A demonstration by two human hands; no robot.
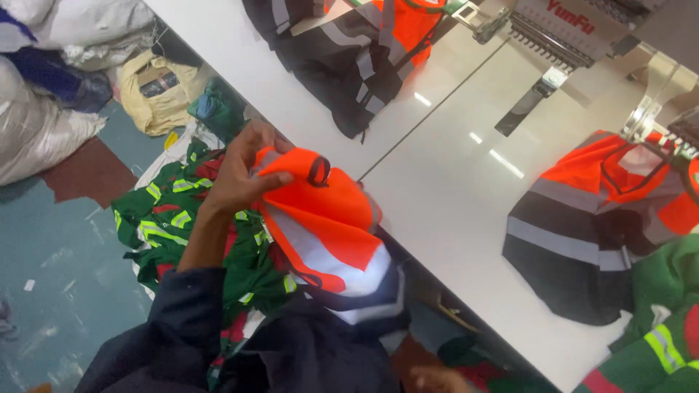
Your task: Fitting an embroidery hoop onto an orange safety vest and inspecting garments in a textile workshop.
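My left hand grips the top edge of an orange safety vest with grey reflective bands and dark trim. I hold the bunched vest up beside the front edge of the white table. The vest's dark lower part hangs down towards my lap. Only a small part of my right hand shows at the bottom edge, under the table's edge near the dark cloth. Its fingers are hidden.
A similar orange-and-dark vest lies under an embroidery machine head at the right, another vest at the top. Green garments are piled on the floor to my left, more green cloth at the right. Filled sacks stand at the far left.
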